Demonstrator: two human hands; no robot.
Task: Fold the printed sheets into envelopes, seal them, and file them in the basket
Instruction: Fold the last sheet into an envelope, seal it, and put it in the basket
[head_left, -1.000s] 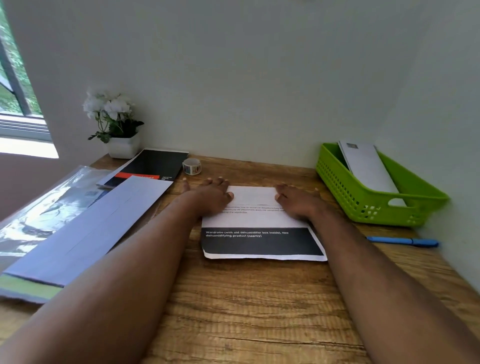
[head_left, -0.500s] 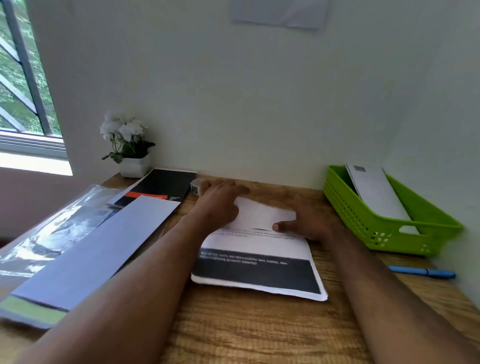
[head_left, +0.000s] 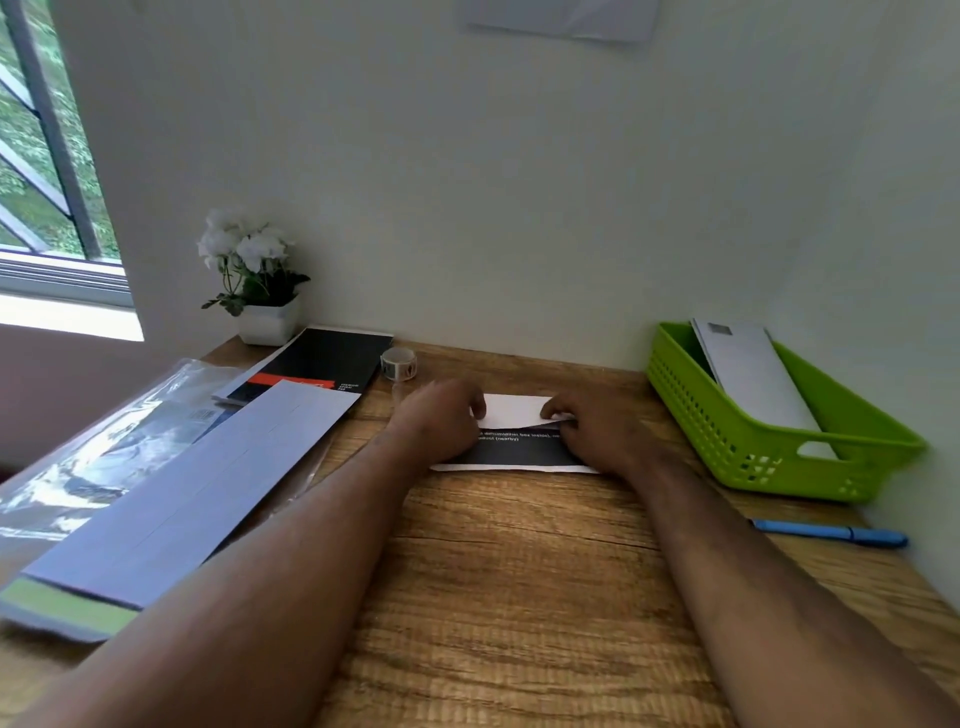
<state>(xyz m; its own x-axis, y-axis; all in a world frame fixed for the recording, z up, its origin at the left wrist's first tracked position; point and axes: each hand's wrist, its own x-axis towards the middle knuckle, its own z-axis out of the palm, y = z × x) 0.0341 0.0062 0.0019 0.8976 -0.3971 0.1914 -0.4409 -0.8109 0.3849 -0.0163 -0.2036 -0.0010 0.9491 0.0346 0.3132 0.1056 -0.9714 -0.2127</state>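
Now the far flap of the printed sheet (head_left: 519, 431) lies further over the black band than a second ago. Both hands, left hand (head_left: 441, 415) and right hand (head_left: 587, 423), curl their fingers, pinching its folded edge, mid-desk, well short of the green basket (head_left: 779, 462). Likely the fold is closing; sealing from the sticker roll (head_left: 398, 363) comes next.

**Sheet mid-fold, 1 envelope filed**

Printed sheet (head_left: 519, 441) flat on wooden desk, far edge folded toward the near side; white flap above a black band with white text, thin white margin at the near edge. Green slotted basket (head_left: 769, 457) at right, against the wall, holding 1 white envelope (head_left: 748, 379) leaning lengthwise inside.
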